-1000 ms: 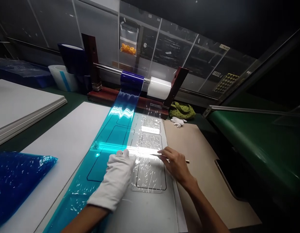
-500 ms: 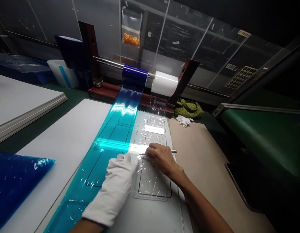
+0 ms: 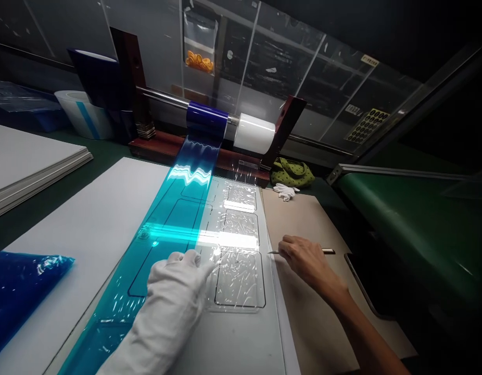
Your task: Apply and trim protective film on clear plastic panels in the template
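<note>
My left hand (image 3: 174, 284), in a white glove, lies flat with its fingers stretched out on the edge of a blue film strip (image 3: 163, 229). The strip runs down from a blue roll (image 3: 207, 119) on a red stand. Beside the glove lie clear plastic panels (image 3: 237, 278) with black outlines, under wrinkled clear film. My bare right hand (image 3: 303, 258) is closed on a thin metal blade tool (image 3: 327, 251), its tip pointing left at the panels' right edge, over a brown board (image 3: 303, 219).
A white roll (image 3: 254, 136) shares the bar with the blue one. White sheets (image 3: 26, 161) are stacked at left, crumpled blue film (image 3: 18, 284) lower left. A green pouch (image 3: 291, 172) and a glove (image 3: 284, 191) lie behind the board. A green conveyor (image 3: 413, 219) runs at right.
My right hand drew the blade tool leftward across the clear film to the glove, then pulled back right, off the panels and over the brown board. The gloved hand stayed pressing the film.
</note>
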Motion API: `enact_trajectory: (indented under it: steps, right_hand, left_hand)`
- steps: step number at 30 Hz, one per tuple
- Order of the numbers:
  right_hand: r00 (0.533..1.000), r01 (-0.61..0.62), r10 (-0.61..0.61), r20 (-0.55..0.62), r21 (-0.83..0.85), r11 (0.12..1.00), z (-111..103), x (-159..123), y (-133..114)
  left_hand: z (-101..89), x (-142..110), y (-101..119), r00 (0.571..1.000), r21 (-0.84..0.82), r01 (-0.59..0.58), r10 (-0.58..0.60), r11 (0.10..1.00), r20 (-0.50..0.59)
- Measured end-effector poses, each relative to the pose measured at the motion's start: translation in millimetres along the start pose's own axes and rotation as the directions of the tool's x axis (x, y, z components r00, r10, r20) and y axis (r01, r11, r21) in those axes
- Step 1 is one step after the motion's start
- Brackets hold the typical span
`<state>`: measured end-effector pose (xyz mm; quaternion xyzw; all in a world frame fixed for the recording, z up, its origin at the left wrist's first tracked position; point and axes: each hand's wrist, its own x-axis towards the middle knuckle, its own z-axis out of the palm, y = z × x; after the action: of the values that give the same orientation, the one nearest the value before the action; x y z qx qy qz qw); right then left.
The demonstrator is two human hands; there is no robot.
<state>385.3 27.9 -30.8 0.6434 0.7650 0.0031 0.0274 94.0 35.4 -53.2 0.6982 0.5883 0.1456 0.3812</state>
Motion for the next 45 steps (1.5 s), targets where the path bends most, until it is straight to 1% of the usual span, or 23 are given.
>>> enact_trajectory:
  steps: [1, 3, 5, 6, 8, 10, 12, 14, 17, 20, 23, 25, 28, 32, 34, 35, 36, 37, 39, 41, 42, 43, 45]
  right_hand:
    - [1.0, -0.025, 0.025, 0.005, 0.009, 1.0, -1, -7, 4]
    - [0.998, -0.058, 0.057, 0.022, 0.05, 0.997, -3, -21, 9]
    - [0.994, -0.087, 0.074, 0.086, 0.158, 0.984, -3, -36, 10]
    - [0.988, -0.106, 0.076, 0.136, 0.227, 0.968, -2, -43, 9]
    - [0.968, -0.157, 0.073, 0.238, 0.357, 0.921, -1, -55, 4]
    - [0.951, -0.195, 0.062, 0.302, 0.433, 0.88, 2, -63, -3]
    - [0.946, -0.204, 0.044, 0.321, 0.484, 0.851, 6, -65, -10]
    - [0.946, -0.201, 0.014, 0.323, 0.554, 0.808, 12, -64, -14]
    - [0.939, -0.206, -0.053, 0.34, 0.68, 0.703, 22, -58, -15]
    - [0.914, -0.261, -0.137, 0.382, 0.813, 0.521, 30, -54, -12]
    - [0.893, -0.336, -0.199, 0.403, 0.893, 0.299, 35, -55, -7]
    - [0.891, -0.361, -0.199, 0.409, 0.902, 0.237, 36, -56, -5]
    - [0.898, -0.367, -0.173, 0.404, 0.907, 0.208, 37, -59, -4]
    - [0.907, -0.386, -0.099, 0.409, 0.903, 0.188, 33, -65, -3]
    - [0.909, -0.397, -0.054, 0.414, 0.897, 0.195, 30, -71, -3]
    - [0.908, -0.402, -0.036, 0.417, 0.893, 0.202, 29, -75, -3]
    - [0.907, -0.407, -0.023, 0.421, 0.889, 0.21, 28, -79, -3]
    - [0.905, -0.413, -0.013, 0.426, 0.885, 0.217, 27, -84, -4]
    - [0.899, -0.427, -0.006, 0.439, 0.877, 0.219, 27, -92, -7]
    - [0.896, -0.435, -0.003, 0.444, 0.878, 0.202, 29, -99, -13]
    - [0.895, -0.438, -0.001, 0.446, 0.879, 0.189, 30, -101, -17]
    - [0.895, -0.44, 0.003, 0.447, 0.88, 0.178, 32, -103, -22]
    - [0.897, -0.438, 0.014, 0.442, 0.883, 0.17, 34, -106, -30]
  left_hand:
    - [-1.2, -5, 2, 0.997, 0.046, -0.033, 0.036, 0.998, -0.067]
    - [-2.5, -16, 4, 0.978, 0.229, -0.096, 0.135, 0.969, -0.16]
    - [-1.7, -24, 4, 0.934, 0.453, -0.158, 0.281, 0.877, -0.218]
    - [-0.4, -28, 3, 0.906, 0.567, -0.18, 0.359, 0.804, -0.222]
    - [4.1, -35, -1, 0.855, 0.745, -0.207, 0.488, 0.634, -0.178]
    - [10.4, -41, -4, 0.843, 0.82, -0.226, 0.528, 0.525, -0.105]
    - [18.0, -45, -7, 0.85, 0.854, -0.238, 0.525, 0.463, -0.048]
    - [26.3, -48, -8, 0.857, 0.846, -0.255, 0.515, 0.469, -0.028]
    - [39.0, -49, -11, 0.852, 0.798, -0.285, 0.522, 0.531, -0.044]
    - [46.0, -44, -16, 0.85, 0.723, -0.305, 0.52, 0.62, -0.088]
    - [41.6, -34, -23, 0.831, 0.604, -0.37, 0.542, 0.705, -0.124]
    - [35.2, -28, -25, 0.807, 0.562, -0.415, 0.574, 0.716, -0.135]
    - [30.4, -24, -21, 0.746, 0.566, -0.431, 0.63, 0.703, -0.215]
    - [25.0, -18, -5, 0.617, 0.588, -0.42, 0.693, 0.691, -0.373]
    - [8.3, -13, 4, 0.563, 0.58, -0.458, 0.725, 0.674, -0.397]
    - [-5.0, -10, 8, 0.54, 0.563, -0.51, 0.751, 0.65, -0.379]
    - [-21.2, -8, 11, 0.556, 0.49, -0.566, 0.746, 0.663, -0.367]
    - [-39.3, -6, 12, 0.592, 0.395, -0.598, 0.716, 0.698, -0.369]
    - [-77.7, -6, 12, 0.724, 0.199, -0.585, 0.617, 0.786, -0.309]
    - [-112.4, -8, 8, 0.865, 0.032, -0.465, 0.462, 0.885, -0.197]
    - [-126.6, -9, 4, 0.92, -0.028, -0.376, 0.37, 0.926, -0.129]
    - [-138.1, -10, 0, 0.956, -0.069, -0.289, 0.285, 0.955, -0.066]
    - [-153.1, -9, -11, 0.988, -0.111, -0.153, 0.156, 0.982, 0.017]
